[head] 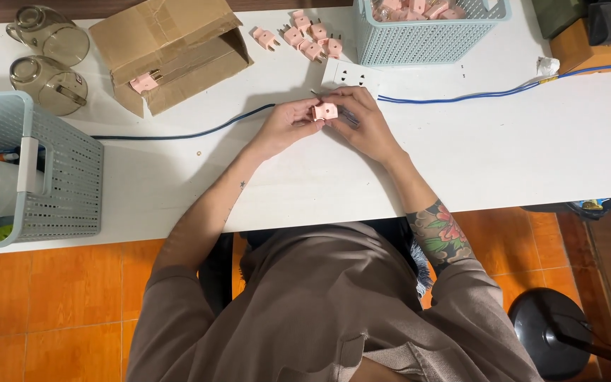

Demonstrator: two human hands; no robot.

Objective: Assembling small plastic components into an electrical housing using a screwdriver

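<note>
Pink plug (324, 111) | pinched between both hands: left (286, 126), right (367, 122) | white table (532, 148)

Table: I see a long white tabletop (532, 155) over an orange tiled floor (51, 297).
Cable: a dark blue cable (199, 131) runs across the table on my left; a lighter blue one (475, 95) runs off to my right.
Socket: a white power socket block (351, 74) lies between the two cables.
Box: an open brown cardboard box (171, 49) lies on its side, one pink plug (144, 82) in its mouth.
Loose plugs: a small group of pink plugs (304, 35) lies beside the far basket.
Baskets: a pale blue perforated plastic basket (429, 35) at the far edge holds more pink parts; a second, like it (58, 170), stands at the left edge.
Cups: two smoky clear glass mugs (47, 60) lie at the far left corner.
Floor: a round black base (556, 339) stands lower right.
</note>
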